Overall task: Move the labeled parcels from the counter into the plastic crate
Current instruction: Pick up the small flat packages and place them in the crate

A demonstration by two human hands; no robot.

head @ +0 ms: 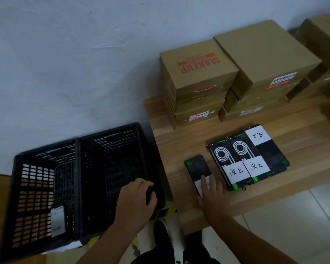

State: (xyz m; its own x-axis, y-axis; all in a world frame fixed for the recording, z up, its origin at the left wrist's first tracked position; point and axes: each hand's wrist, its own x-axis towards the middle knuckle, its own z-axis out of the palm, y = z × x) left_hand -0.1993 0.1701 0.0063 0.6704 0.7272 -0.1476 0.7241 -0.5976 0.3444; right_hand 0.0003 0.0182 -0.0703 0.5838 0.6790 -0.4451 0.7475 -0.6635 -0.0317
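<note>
Two black plastic crates sit side by side on the floor, left of the wooden counter (274, 193). My left hand (135, 201) grips the near right rim of the right crate (112, 168). Several flat black parcels with white handwritten labels lie on the counter. My right hand (211, 195) rests with straight fingers on the label of the nearest parcel (196, 166), which lies apart from the others at the counter's left front. Two parcels with white spiral prints (227, 159) (246, 155) and one more labeled parcel (265, 147) lie side by side to its right.
Stacks of brown cardboard boxes (198, 73) fill the back of the counter against the white wall. The left crate (44, 197) carries a paper tag on its near side. My shoes (171, 235) stand on the tiled floor between crate and counter.
</note>
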